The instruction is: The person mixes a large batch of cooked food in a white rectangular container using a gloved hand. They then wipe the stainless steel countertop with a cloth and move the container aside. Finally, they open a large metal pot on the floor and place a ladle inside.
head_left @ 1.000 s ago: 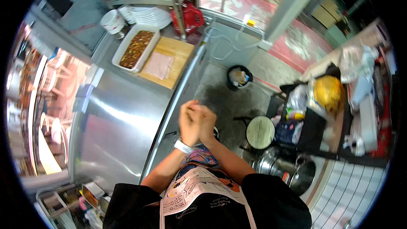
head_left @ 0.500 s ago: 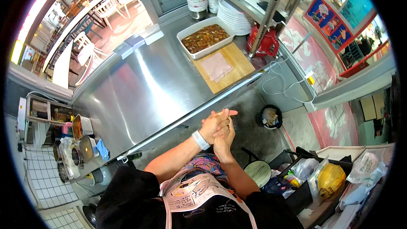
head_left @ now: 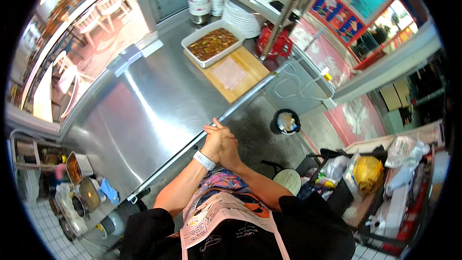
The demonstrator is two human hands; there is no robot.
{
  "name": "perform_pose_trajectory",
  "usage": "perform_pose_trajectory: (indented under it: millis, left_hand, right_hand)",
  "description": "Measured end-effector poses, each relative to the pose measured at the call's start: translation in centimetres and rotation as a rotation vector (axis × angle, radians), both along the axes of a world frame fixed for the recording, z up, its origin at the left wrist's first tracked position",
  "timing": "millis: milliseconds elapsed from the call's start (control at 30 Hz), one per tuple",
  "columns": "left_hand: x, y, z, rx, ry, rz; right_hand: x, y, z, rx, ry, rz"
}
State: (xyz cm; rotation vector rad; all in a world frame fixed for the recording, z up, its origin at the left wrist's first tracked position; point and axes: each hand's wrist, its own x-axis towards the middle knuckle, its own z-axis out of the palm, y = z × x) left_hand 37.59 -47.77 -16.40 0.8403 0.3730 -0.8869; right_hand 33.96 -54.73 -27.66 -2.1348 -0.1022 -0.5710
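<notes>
both hands pressed together, left hand and right hand palm to palm with fingers laced or overlapped, clasped on nothing visible. held just off the front edge of the steel surface, over the dark floor, close to the body. white wristband on the left wrist. cannot tell whether anything thin sits between the palms.

looks like a rubbing or wringing of the hands; judged best done with steady pressure, palms sliding over each other, fingers worked between fingers, clear of the apron and clear of the food.

nearest work things well apart, up the surface: wooden board carrying a pale pink sheet, touching a white tray of brown stew behind it. stacked white plates and bowls beyond, red jug beside the board.
</notes>
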Motion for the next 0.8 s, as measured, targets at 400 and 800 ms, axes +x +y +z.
perform_pose_trajectory:
  millis: [400,800]
  left_hand:
    - [2.3,2.1,-5.6,0.452,-1.709,-0.350]
    - [21.1,9.1,-15.0,0.738,-0.840,0.036]
  right_hand:
    - [-7.5,-2.7,9.5,1.863,0.682,0.050]
    - [3.5,-16.0,6.0,1.227,0.548,-0.307]
